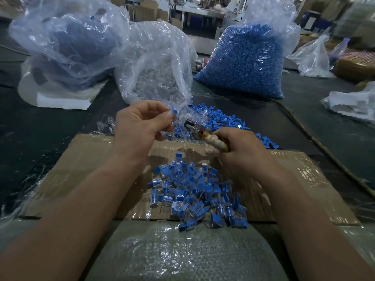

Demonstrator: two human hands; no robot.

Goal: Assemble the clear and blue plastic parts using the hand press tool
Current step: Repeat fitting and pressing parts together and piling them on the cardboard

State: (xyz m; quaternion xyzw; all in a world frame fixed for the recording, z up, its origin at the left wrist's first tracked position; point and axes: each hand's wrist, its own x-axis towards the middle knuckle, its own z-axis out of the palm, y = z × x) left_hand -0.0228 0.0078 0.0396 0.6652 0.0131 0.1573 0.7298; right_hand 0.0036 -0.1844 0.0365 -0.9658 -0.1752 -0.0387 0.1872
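My left hand [140, 124] pinches a small blue plastic part [174, 110] at its fingertips, raised above the table. My right hand [235, 147] grips the tape-wrapped handle of the hand press tool [199, 131], whose metal head points up-left toward the blue part, a short gap away. A heap of assembled clear-and-blue pieces [199, 191] lies on the cardboard sheet [85, 165] below both hands. Loose blue parts [221, 120] are spread on the dark table behind the tool. A few loose clear parts [105, 124] lie left of my left hand.
Behind stand a clear bag of clear parts [160, 74], a bag full of blue parts [249, 61] and a large crumpled bag [67, 43] at the left. More plastic bags [353, 104] lie at the right. Bubble wrap [182, 252] covers the near edge.
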